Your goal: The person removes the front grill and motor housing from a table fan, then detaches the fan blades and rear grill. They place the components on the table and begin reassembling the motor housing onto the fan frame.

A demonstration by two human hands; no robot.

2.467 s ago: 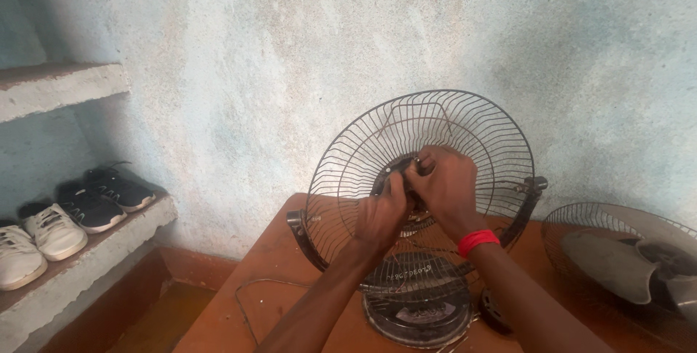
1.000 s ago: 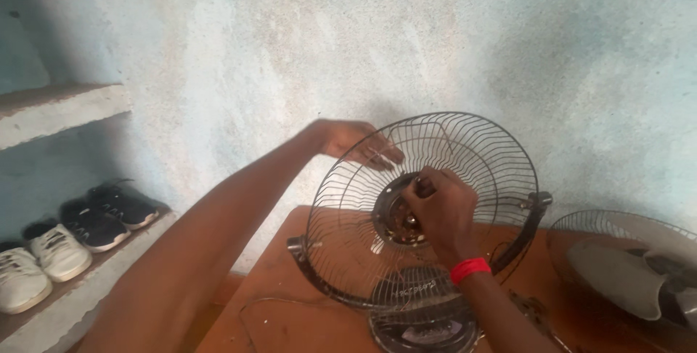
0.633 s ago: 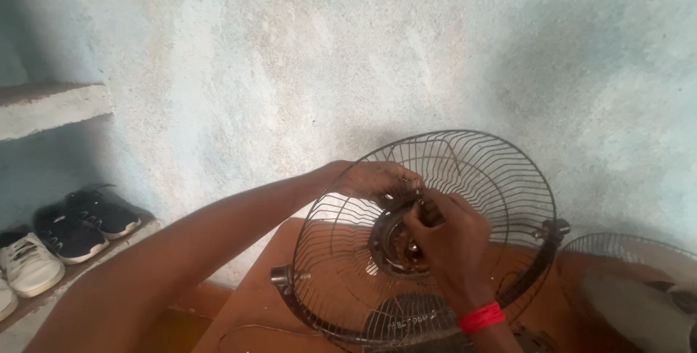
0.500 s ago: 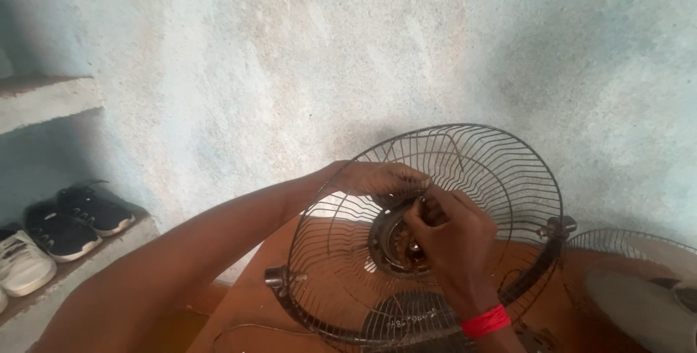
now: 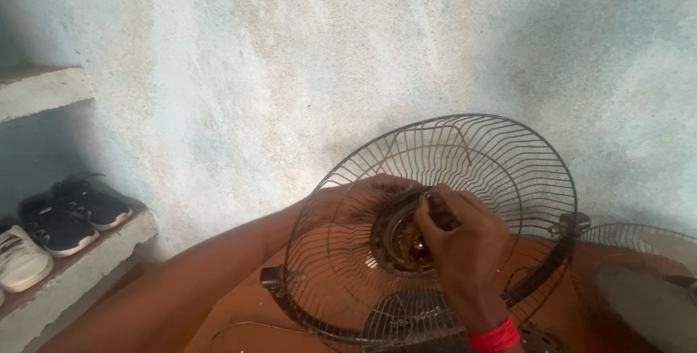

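While my left hand (image 5: 356,200) gripped behind the fan guard (image 5: 501,157), my right hand (image 5: 457,240) pinched its hub (image 5: 398,233), directly ahead.

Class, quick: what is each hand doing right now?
Left hand: behind the wire fan guard, fingers curled at the hub ring; grip cannot be told.
Right hand: in front, fingertips pinched at the hub ring.

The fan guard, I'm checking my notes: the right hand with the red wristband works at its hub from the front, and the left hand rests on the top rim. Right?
Not quite. The head view shows the left hand reaching behind the fan guard to its hub, not on the top rim. The right hand with the red wristband does work at the hub from the front.
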